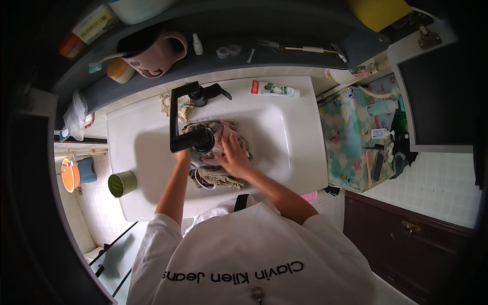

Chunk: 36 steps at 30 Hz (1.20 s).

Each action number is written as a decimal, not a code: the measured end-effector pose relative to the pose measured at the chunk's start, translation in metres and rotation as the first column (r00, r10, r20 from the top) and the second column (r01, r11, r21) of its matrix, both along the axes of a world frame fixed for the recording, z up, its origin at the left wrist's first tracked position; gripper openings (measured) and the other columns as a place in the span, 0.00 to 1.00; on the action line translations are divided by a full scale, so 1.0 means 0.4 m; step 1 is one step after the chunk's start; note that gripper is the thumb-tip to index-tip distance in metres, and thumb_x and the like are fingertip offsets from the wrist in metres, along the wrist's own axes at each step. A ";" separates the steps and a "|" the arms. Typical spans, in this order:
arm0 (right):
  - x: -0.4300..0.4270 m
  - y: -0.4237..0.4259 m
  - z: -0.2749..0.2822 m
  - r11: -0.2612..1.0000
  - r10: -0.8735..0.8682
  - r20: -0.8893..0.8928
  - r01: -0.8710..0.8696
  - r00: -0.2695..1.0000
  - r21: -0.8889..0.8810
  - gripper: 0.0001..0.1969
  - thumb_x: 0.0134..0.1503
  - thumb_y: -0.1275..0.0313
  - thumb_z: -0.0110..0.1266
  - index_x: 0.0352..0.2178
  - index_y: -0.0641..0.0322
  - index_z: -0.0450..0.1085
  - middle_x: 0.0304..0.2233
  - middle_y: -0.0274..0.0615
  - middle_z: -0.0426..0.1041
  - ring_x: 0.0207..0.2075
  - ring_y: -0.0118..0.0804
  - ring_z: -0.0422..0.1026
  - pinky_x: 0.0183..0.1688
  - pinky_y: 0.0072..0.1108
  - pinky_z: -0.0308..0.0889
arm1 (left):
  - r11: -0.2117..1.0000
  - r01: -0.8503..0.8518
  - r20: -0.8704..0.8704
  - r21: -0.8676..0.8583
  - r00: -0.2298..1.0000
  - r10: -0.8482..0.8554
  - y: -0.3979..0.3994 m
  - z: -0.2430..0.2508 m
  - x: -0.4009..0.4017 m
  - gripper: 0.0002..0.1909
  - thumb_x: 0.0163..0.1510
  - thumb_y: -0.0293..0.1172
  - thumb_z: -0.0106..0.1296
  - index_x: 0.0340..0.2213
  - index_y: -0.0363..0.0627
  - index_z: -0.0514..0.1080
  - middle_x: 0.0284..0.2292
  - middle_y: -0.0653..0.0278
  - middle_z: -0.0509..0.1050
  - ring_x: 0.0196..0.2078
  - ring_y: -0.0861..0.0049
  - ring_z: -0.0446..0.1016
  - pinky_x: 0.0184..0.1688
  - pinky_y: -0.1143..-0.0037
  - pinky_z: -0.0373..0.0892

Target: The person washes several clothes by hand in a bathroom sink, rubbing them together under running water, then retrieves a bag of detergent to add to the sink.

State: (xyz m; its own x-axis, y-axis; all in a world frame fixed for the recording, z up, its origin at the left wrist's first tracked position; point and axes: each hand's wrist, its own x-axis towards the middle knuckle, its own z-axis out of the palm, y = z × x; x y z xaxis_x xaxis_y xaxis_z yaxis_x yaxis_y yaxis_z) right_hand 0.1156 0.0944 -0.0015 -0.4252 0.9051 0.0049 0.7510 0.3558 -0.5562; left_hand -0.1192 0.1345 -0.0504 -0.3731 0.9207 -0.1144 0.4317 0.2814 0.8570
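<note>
A heap of wet clothes (223,177) lies in the white washbasin (270,152), below the head of a black faucet (175,114). My right hand (235,154) rests on the pinkish cloth at the top of the heap, its fingers spread, with water over the cloth beside it. My left hand (183,150) is at the heap's left side, partly covered by the faucet; its fingers are mostly hidden. A patterned cloth (177,106) lies behind the faucet's arm on the basin's back ledge.
A green cup (122,183) stands at the basin's left rim. A tube (274,89) lies on the back ledge. Above runs a dark shelf (228,66) with a pink mug (156,55) and small items. To the right, a patterned cover (343,152) bears bottles and combs.
</note>
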 end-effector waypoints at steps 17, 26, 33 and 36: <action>0.032 -0.041 0.183 0.923 -0.233 -0.282 0.303 0.931 0.237 0.17 0.47 0.72 0.55 0.41 0.59 0.65 0.48 0.51 0.65 0.54 0.56 0.60 0.54 0.39 0.55 | 0.994 0.090 -0.309 0.058 0.949 -0.068 -0.158 0.216 0.207 0.07 0.36 0.26 0.54 0.21 0.42 0.67 0.22 0.54 0.70 0.30 0.52 0.69 0.37 0.63 0.64; -0.031 0.063 0.082 0.972 0.116 0.198 -0.152 0.973 0.179 0.20 0.52 0.60 0.50 0.45 0.56 0.67 0.57 0.48 0.58 0.61 0.50 0.51 0.59 0.43 0.47 | 0.752 0.580 -0.372 0.313 0.804 -0.465 -0.290 0.307 0.250 0.11 0.36 0.22 0.49 0.27 0.37 0.71 0.33 0.56 0.74 0.43 0.62 0.71 0.52 0.66 0.61; -0.009 -0.024 0.025 0.954 0.000 0.064 -0.020 0.998 0.298 0.21 0.56 0.60 0.45 0.51 0.52 0.64 0.59 0.46 0.54 0.63 0.45 0.47 0.61 0.42 0.44 | 0.974 0.095 -0.011 0.205 0.995 -0.095 -0.260 0.281 0.179 0.14 0.51 0.27 0.42 0.39 0.40 0.72 0.44 0.59 0.72 0.53 0.59 0.65 0.58 0.65 0.55; -0.010 -0.051 0.055 0.947 0.022 -0.004 -0.020 1.000 0.320 0.21 0.55 0.64 0.47 0.51 0.54 0.64 0.58 0.46 0.56 0.62 0.46 0.50 0.60 0.40 0.46 | 0.989 0.044 -0.449 0.143 0.893 0.026 -0.225 0.174 0.226 0.17 0.54 0.35 0.42 0.44 0.42 0.69 0.48 0.58 0.69 0.55 0.60 0.62 0.58 0.59 0.51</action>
State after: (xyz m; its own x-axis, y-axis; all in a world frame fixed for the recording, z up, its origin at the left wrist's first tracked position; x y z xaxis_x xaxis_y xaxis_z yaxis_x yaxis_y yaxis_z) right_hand 0.1115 0.0740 0.0205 -0.4430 0.8461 0.2964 0.7375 0.5319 -0.4161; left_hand -0.0290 0.0447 0.0192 -0.3444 0.9175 0.1987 0.7814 0.1628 0.6023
